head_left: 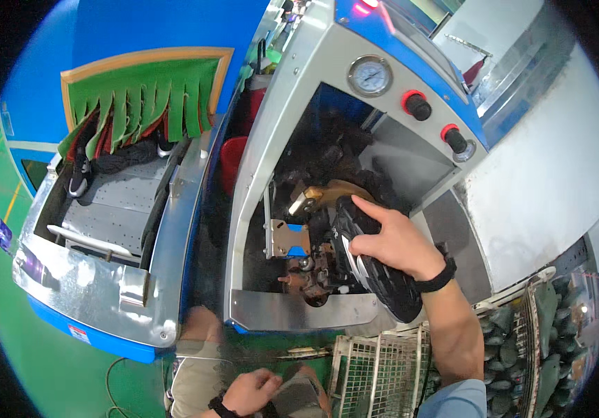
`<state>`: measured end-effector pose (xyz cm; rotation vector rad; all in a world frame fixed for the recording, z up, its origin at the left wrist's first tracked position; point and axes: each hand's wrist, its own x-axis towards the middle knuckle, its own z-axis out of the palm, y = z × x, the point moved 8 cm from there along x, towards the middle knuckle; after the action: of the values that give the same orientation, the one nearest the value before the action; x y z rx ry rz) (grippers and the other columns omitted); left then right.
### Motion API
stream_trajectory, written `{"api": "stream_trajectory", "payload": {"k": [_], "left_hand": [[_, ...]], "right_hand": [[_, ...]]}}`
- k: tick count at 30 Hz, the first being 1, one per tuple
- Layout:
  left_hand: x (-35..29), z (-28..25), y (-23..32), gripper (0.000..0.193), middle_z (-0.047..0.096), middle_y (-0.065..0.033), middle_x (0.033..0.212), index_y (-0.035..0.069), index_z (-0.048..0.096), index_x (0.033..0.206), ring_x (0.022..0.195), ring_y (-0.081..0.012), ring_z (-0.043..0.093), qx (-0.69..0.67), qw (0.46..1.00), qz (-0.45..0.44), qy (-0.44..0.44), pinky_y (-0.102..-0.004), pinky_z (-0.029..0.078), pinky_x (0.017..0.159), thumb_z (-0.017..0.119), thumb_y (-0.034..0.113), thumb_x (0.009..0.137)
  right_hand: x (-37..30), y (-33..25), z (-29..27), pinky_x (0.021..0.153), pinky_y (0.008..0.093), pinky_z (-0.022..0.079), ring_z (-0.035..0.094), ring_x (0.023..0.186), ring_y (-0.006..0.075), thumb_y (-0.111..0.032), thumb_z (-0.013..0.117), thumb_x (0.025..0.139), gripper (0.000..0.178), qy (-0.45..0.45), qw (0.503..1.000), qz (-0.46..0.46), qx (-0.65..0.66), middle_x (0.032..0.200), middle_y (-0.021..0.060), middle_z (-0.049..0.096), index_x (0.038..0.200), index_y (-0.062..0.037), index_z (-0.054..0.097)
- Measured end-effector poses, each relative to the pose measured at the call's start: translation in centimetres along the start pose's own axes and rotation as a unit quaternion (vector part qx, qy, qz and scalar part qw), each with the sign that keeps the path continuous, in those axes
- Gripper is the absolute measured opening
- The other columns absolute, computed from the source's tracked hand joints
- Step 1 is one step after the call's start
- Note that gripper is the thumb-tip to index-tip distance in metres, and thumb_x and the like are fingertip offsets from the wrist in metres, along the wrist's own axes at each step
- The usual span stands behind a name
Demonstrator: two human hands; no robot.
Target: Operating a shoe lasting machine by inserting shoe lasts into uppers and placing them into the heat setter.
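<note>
My right hand (400, 240) grips a black shoe (367, 261) with a white sole edge. Thumb and index finger show along its upper side; the other fingers are mostly hidden. The shoe hangs tilted at the opening of a grey and blue machine (247, 230), beside a metal clamp fixture (306, 272) and a brass-coloured part (334, 191) inside. Low in the view, my left hand (247, 393) is by my lap, its fingers curled in with nothing visible in them.
At left stands a metal conveyor (115, 209) leading under a green strip curtain (146, 90), with black shoes (80, 174) at its mouth. A pressure gauge (370, 75) and red-ringed knobs (418, 106) sit on the machine. Wire racks (376, 376) and dark green shoe lasts (501, 355) are at lower right.
</note>
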<state>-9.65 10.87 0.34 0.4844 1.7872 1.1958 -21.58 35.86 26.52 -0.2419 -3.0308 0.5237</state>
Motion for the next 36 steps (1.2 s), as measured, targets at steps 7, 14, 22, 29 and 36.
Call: {"api": "stream_trajectory", "payload": {"k": [7, 14, 22, 29, 36], "left_hand": [[0.9, -1.8, -1.2, 0.039, 0.067, -0.0157, 0.075, 0.001, 0.068, 0.097, 0.072, -0.0275, 0.067, -0.030, 0.999, 0.021, 0.024, -0.0381, 0.052, 0.068, 0.058, 0.038, 0.096], [-1.4, -0.8, 1.1, 0.039, 0.065, -0.0182, 0.073, 0.000, 0.067, 0.097, 0.067, -0.0325, 0.064, 0.009, 0.996, 0.087, 0.034, -0.0406, 0.049, 0.064, 0.057, 0.037, 0.096], [-5.1, 2.0, 1.7, 0.038, 0.067, -0.0189, 0.078, -0.001, 0.068, 0.098, 0.074, -0.0282, 0.067, 0.027, 0.995, 0.092, 0.033, -0.0379, 0.050, 0.068, 0.056, 0.036, 0.097], [-3.8, 4.1, 5.2, 0.048, 0.067, -0.0135, 0.115, 0.002, 0.049, 0.138, 0.100, -0.0177, 0.066, -0.363, 0.910, 0.144, -0.137, -0.0345, 0.053, 0.084, 0.055, 0.034, 0.103], [-2.1, 5.6, 7.0, 0.069, 0.064, -0.0125, 0.122, 0.004, 0.053, 0.134, 0.110, -0.0242, 0.063, -0.499, 0.831, -0.004, -0.244, -0.0402, 0.048, 0.094, 0.045, 0.062, 0.098]], "right_hand": [[2.2, 0.8, -0.3, 0.085, 0.0445, 0.050, 0.065, 0.096, 0.0452, -0.034, 0.066, 0.073, 0.078, 0.082, 0.997, 0.012, 0.007, 0.100, 0.0352, 0.064, 0.141, 0.0002, 0.050], [0.4, 1.0, 0.2, 0.084, 0.0482, 0.050, 0.064, 0.093, 0.0462, -0.035, 0.066, 0.076, 0.077, 0.178, 0.983, -0.004, -0.041, 0.097, 0.0351, 0.063, 0.147, -0.0106, 0.047], [-6.0, -2.5, -1.2, 0.070, 0.0538, 0.051, 0.061, 0.080, 0.0479, -0.035, 0.068, 0.083, 0.084, 0.274, 0.950, -0.016, -0.151, 0.095, 0.0260, 0.054, 0.156, -0.0206, 0.029], [-22.2, -4.4, 3.0, 0.065, 0.0477, 0.052, 0.058, 0.078, 0.0460, -0.020, 0.078, 0.073, 0.079, 0.364, 0.920, -0.101, -0.100, 0.097, 0.0254, 0.055, 0.146, -0.0122, 0.049], [-27.2, -5.9, 7.1, 0.091, 0.0461, 0.054, 0.064, 0.108, 0.0384, -0.035, 0.082, 0.075, 0.069, 0.055, 0.988, -0.120, 0.077, 0.134, 0.0225, 0.052, 0.137, -0.0197, 0.057]]}}
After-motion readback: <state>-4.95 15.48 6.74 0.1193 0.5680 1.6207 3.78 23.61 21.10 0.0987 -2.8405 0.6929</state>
